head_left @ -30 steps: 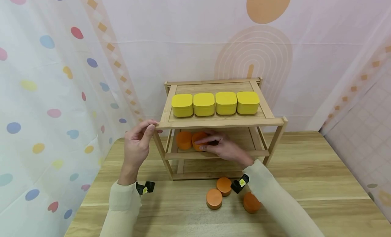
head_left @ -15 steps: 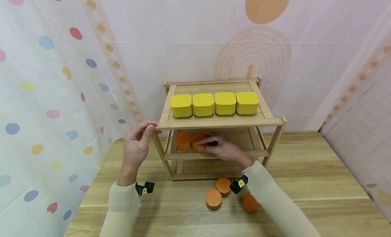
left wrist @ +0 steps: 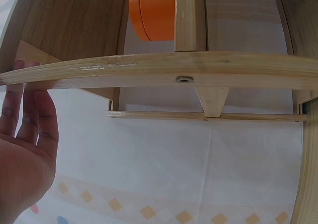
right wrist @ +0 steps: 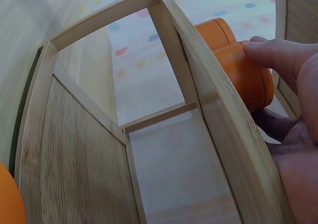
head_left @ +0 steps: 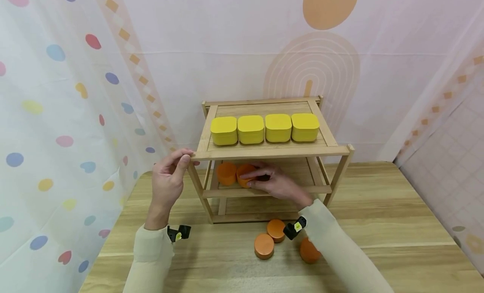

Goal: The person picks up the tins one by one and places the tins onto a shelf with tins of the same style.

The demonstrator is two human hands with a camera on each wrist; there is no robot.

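Note:
My right hand [head_left: 277, 183] reaches onto the middle shelf of a wooden rack [head_left: 272, 152] and grips a round orange tin [right wrist: 243, 77] between thumb and fingers. Right beside that tin, on its left, stands another orange tin [head_left: 226, 173] on the same shelf. My left hand [head_left: 169, 181] holds the front left corner of the rack's top, its thumb on the near side and fingers over the edge. In the left wrist view, the left fingers [left wrist: 37, 117] bend around the wooden rail [left wrist: 149, 70]. The far side of the gripped tin is hidden by my right fingers.
Several yellow square boxes [head_left: 251, 129] stand in a row on the top shelf. On the wooden table [head_left: 382, 226] in front of the rack lie orange tins [head_left: 264, 246], one partly covered by the right sleeve. A patterned curtain [head_left: 227, 53] hangs behind.
The head view has shifted very slightly. Both hands, the tins and the rack keep the same places relative to each other.

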